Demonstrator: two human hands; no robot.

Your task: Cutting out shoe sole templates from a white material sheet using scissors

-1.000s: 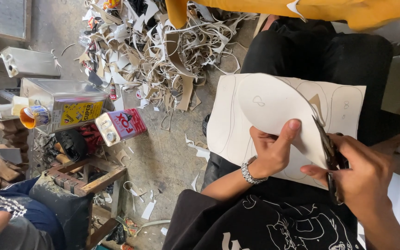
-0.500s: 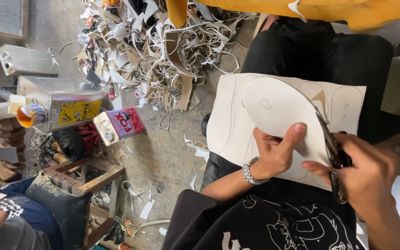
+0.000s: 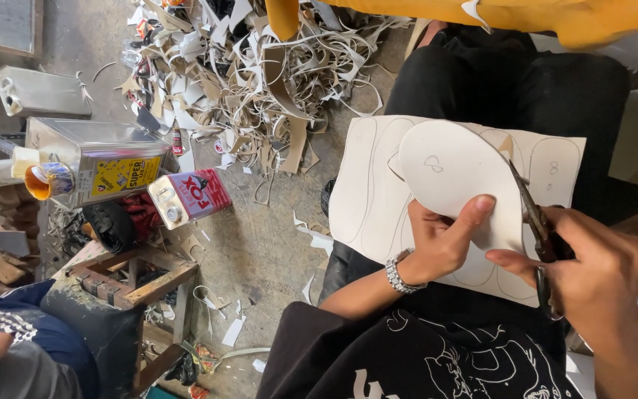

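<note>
Here, the left hand [image 3: 443, 240] pinches a rounded, sole-shaped white cutout [image 3: 455, 174] between thumb and fingers, the thumb lying across its lower edge; a metal bracelet [image 3: 400, 272] circles that wrist. The right hand [image 3: 599, 277] is clenched around the handles of dark scissors [image 3: 537, 233], whose blades run along the cutout's right edge — just beside the left thumb. Beneath both hands lies a larger white sheet [image 3: 378, 192] marked with pencilled outlines, resting on the person's lap in black trousers [image 3: 511, 81]; the cutout overlaps it and partly stands off from it. Beyond the left hand, well apart on the concrete floor, spreads a heap of white and tan offcut strips [image 3: 260, 66]. Further to the left of the hands stand a rectangular metal can [image 3: 97, 159], a small red-and-white tin [image 3: 190, 196] and a worn wooden stool [image 3: 131, 277]. At the far lower-left corner, another person's dark striped sleeve [image 3: 9, 325] shows. A yellow sheet [image 3: 526, 15] spans the top edge — above the lap.
</note>
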